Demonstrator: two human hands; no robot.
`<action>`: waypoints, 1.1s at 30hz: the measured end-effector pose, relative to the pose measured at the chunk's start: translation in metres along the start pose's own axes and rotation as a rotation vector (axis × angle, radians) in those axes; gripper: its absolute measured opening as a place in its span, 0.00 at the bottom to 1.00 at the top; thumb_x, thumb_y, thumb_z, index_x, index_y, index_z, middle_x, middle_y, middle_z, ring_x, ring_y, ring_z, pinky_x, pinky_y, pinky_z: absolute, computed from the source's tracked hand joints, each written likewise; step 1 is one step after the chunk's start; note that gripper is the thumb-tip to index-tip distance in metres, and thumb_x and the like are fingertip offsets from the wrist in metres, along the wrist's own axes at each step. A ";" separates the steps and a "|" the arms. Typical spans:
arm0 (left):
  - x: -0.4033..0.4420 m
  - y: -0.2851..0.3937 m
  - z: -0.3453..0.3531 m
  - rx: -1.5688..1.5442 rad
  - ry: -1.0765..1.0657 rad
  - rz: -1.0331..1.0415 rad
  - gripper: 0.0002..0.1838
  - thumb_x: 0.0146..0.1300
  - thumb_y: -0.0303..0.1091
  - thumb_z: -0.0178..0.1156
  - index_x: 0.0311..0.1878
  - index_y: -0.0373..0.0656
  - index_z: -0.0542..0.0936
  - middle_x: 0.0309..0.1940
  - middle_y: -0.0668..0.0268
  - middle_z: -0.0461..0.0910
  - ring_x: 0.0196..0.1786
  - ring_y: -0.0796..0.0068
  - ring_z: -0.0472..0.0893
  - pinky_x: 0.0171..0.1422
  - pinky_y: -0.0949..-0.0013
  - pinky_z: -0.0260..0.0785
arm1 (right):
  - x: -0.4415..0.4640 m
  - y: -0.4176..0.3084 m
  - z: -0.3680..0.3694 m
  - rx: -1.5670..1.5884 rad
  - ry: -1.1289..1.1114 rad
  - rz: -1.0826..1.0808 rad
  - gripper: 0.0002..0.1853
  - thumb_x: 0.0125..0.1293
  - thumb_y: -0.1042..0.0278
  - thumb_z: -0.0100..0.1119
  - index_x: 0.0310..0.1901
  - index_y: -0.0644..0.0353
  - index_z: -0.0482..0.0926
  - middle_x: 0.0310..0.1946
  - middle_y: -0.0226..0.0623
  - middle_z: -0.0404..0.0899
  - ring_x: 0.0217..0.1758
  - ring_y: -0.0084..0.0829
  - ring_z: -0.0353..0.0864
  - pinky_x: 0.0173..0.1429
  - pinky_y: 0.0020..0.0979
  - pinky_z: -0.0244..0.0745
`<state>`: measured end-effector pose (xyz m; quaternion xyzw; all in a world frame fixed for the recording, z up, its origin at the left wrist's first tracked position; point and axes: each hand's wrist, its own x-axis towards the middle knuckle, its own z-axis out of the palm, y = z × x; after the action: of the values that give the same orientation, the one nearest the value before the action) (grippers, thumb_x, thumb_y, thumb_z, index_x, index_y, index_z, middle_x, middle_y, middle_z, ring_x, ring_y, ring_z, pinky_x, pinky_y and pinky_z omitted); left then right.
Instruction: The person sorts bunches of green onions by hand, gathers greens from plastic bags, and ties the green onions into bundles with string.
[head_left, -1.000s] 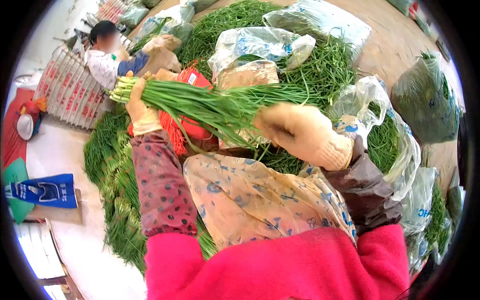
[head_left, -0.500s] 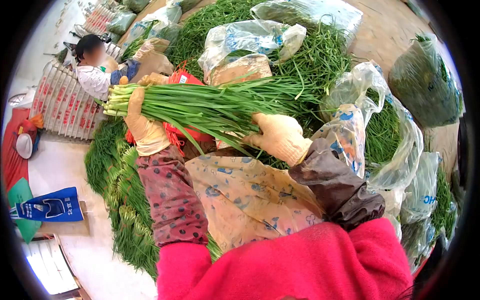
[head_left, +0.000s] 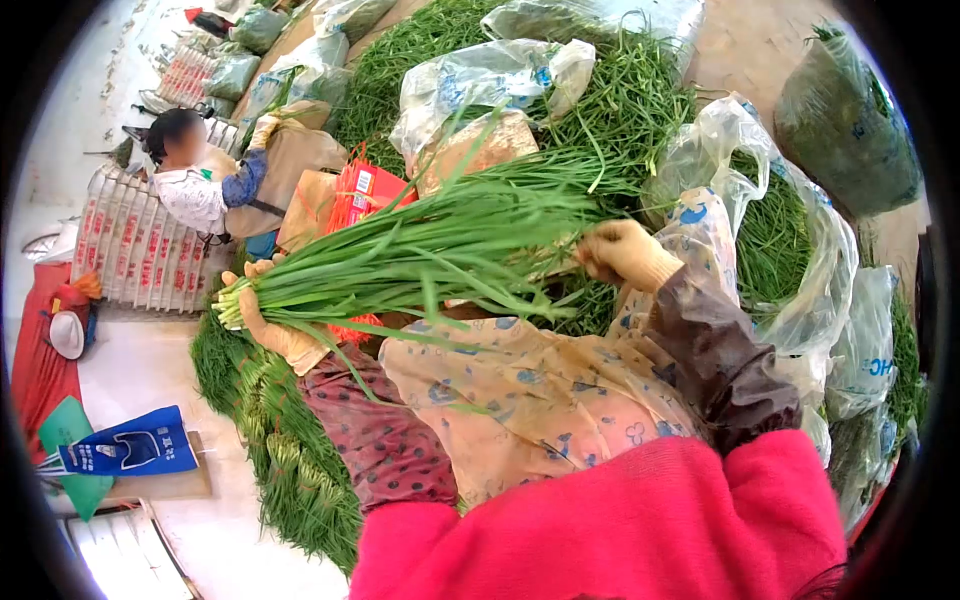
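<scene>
My left hand (head_left: 275, 325), in a pale glove, is wrapped round the white stem ends of a bunch of long green leaves (head_left: 420, 245). The bunch fans out to the right across my lap. Close to the leaf tips is my right hand (head_left: 622, 252), also gloved, with its fingers curled together; whether bits of leaf are between them is too small to tell. Under and behind the bunch are red strings (head_left: 345, 205) by a red box (head_left: 378, 188). A patterned plastic apron (head_left: 530, 390) covers my lap.
A heap of loose green leaves (head_left: 630, 110) lies ahead, with a clear bag (head_left: 490, 80) on it. Tied bunches (head_left: 300, 460) lie at the left. Another person (head_left: 195, 170) sits at the upper left. Filled bags (head_left: 845, 125) stand at the right.
My left hand has moved down with the stem ends, and the leaves have spread out. My right hand has moved right, away from the middle of the bunch. The other person's arm has shifted.
</scene>
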<state>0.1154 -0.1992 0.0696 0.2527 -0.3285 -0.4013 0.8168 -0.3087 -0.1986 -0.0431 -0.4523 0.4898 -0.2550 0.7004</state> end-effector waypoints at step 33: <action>-0.054 -0.004 -0.008 -0.352 -0.786 -0.072 0.28 0.58 0.30 0.61 0.62 0.55 0.66 0.31 0.70 0.74 0.25 0.78 0.72 0.35 0.66 0.63 | -0.022 -0.045 -0.007 -1.140 0.329 -0.268 0.28 0.58 0.57 0.64 0.58 0.60 0.72 0.49 0.48 0.79 0.53 0.43 0.80 0.54 0.39 0.77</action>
<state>0.0943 -0.1560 0.0436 -0.0511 -0.5321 -0.5453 0.6457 -0.3198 -0.2047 0.0053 -0.7686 0.5897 -0.1048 0.2248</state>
